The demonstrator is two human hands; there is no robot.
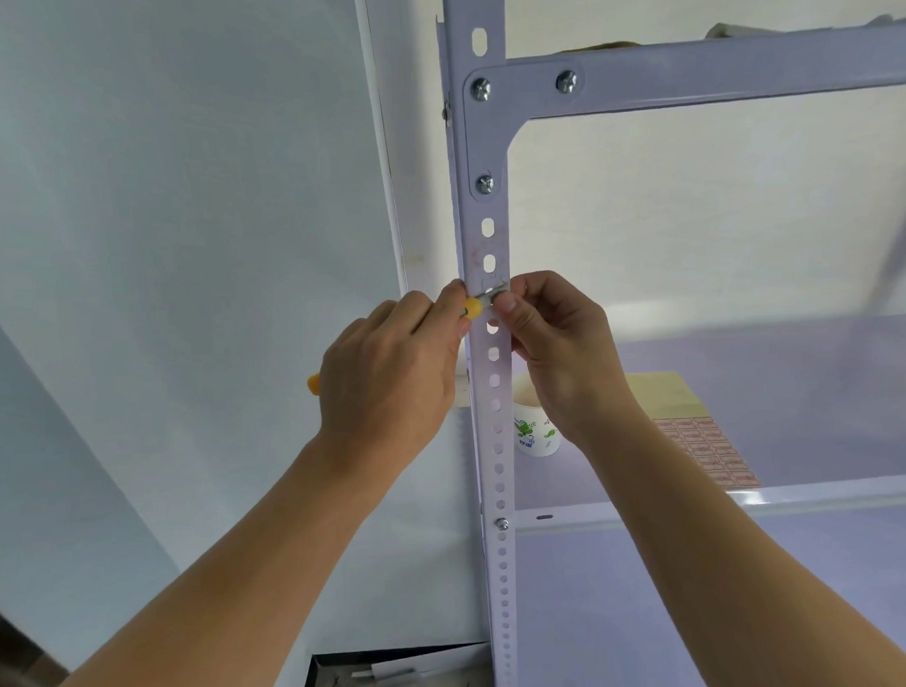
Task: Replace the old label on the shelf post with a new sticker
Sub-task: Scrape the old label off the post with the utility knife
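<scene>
A white perforated shelf post (480, 229) runs up the middle of the head view. My left hand (390, 376) grips a yellow-handled scraper knife (473, 307); its metal blade lies flat across the post. My right hand (553, 339) is at the post's right edge, thumb and fingers pinching at the blade tip, where a scrap of old label seems to sit. Faint scrape marks and residue show on the post just above the blade. On the shelf behind my right forearm lies a sheet of red-printed stickers (711, 452).
A paper cup (533, 433) with green print stands on the shelf (754, 497) right of the post, beside a tan pad (663, 392). A black box (391, 679) of odds and ends sits below left. A pale wall fills the left side.
</scene>
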